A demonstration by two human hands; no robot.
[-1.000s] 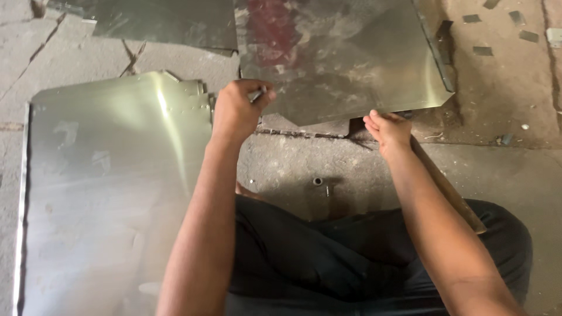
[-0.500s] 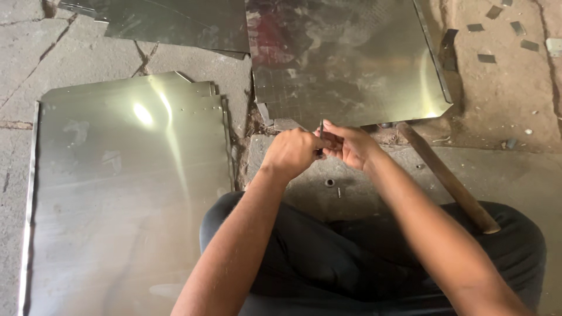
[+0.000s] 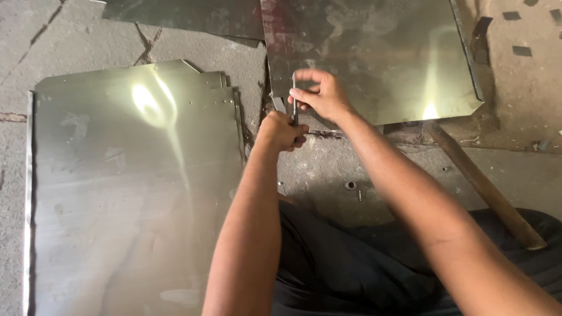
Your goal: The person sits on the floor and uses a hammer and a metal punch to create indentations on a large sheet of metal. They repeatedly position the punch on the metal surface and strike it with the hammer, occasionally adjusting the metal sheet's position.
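Just at the near edge of the upper metal sheet point(image 3: 374, 52), both hands meet over a thin metal rod point(image 3: 294, 102), which stands nearly upright there. One hand, the left hand point(image 3: 281, 130), is clenched around the rod's lower part, close to the concrete floor point(image 3: 374, 175). Above it, the right hand point(image 3: 322, 93) pinches the rod's top between fingertips and thumb.

By my reading, the person is setting this slim tool on a spot at the sheet's border, so the step looks like positioning. A next move would call for keeping the rod steady and square to the sheet.

That sheet is shiny, smooth and flat, with a clipped corner and a bright glare patch. Left of it lies a stack of similar sheets point(image 3: 134, 187), dull silver, with thin stepped edges. Right of it, a wooden handle point(image 3: 486, 187) slants across the rough, cracked floor. Nearer the person than the sheet, small metal bits point(image 3: 350, 185) lie scattered, and dark trousers point(image 3: 351, 269) cover the lap.
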